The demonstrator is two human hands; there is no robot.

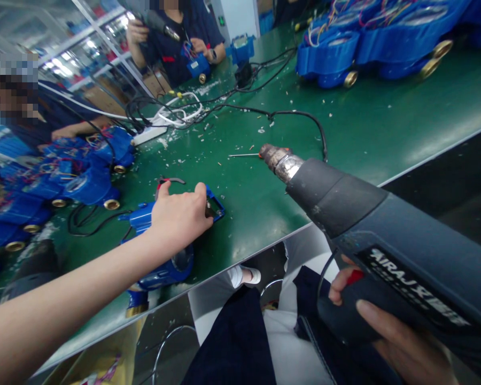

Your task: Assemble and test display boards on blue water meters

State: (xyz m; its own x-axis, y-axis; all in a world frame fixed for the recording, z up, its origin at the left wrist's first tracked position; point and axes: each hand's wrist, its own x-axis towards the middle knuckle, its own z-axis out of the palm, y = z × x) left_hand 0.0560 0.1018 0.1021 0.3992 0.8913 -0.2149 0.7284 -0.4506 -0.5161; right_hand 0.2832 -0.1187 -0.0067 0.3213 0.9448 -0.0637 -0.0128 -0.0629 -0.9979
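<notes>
1. At far left, a group of blue meters [90,184] with brass ends stands on the green counter [260,198], a co-worker's arm [74,131] behind it.
2. Next, near our edge of the counter, lies the blue device [176,264] we are handling, partly covered by our forearm.
3. Our left hand [180,211] is over it, fingers bent, touching its open blue casing [220,207]; the palm side is hidden, so we cannot tell how closed the grip is.
4. Beyond, a white power strip [148,135] lies among cables, and another co-worker [174,59] holds a small blue unit [198,65].
5. Right of centre, a screwdriver [244,155] lies on the counter, its handle end behind our heat gun's nozzle.
6. Our right hand [412,342] is wrapped around the heat gun [340,200], a finger at its red trigger; the nozzle points left.
7. At upper right sit more blue housings [388,51] with loose wires.
</notes>
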